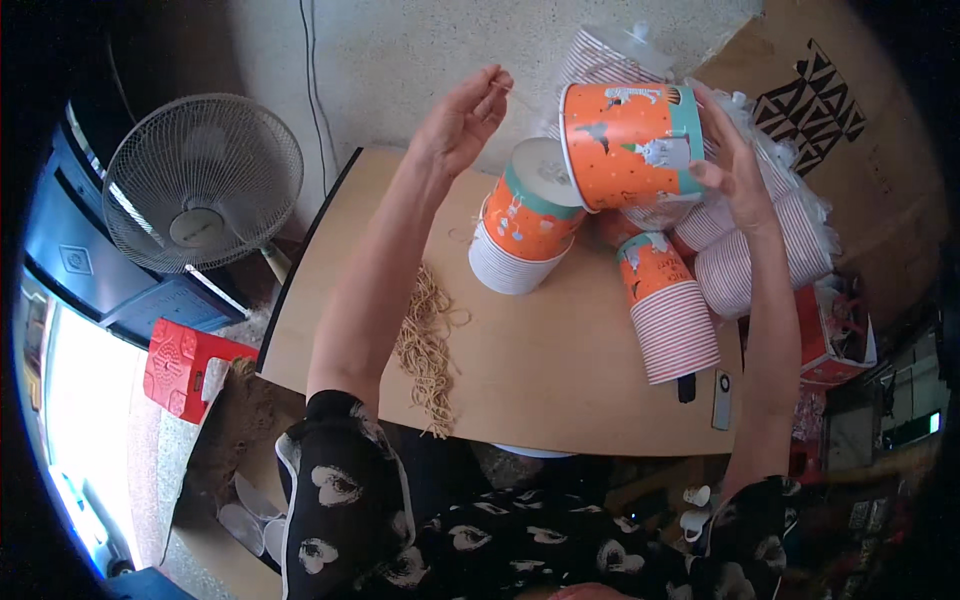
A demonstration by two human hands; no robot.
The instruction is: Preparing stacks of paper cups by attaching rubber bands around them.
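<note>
In the head view, the right hand point(735, 165) is clamped on an orange tub point(630, 145), tipped sideways above the table's point(545, 380) far right, mouth leftward. The left hand point(468, 122), far and left of it, has its fingertips pinched together on a strand of twine point(506, 88). Below stands an inverted tub stack point(520, 235); right of it, a striped stack point(675, 330) and plastic-wrapped stacks point(765, 250). Near left, a cardboard box point(240, 420) holds pale round pieces point(242, 528).
</note>
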